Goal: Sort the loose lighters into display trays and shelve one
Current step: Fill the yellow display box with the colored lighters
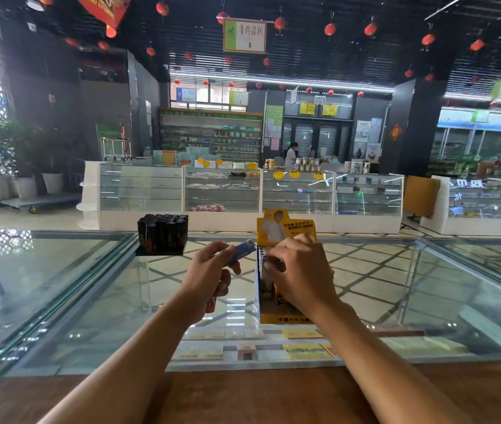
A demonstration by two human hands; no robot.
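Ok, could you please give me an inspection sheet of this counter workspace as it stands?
Surface: glass counter, wooden edge nearest the person.
Job's things: tray of black lighters at far left; yellow display box upright in the centre.
Clutter: nothing seen.
Hands: left hand grips a blue lighter; right hand pinches a dark lighter at the box's top.
Cables: nothing seen.
Surroundings: glass cabinets beyond, red lanterns overhead.
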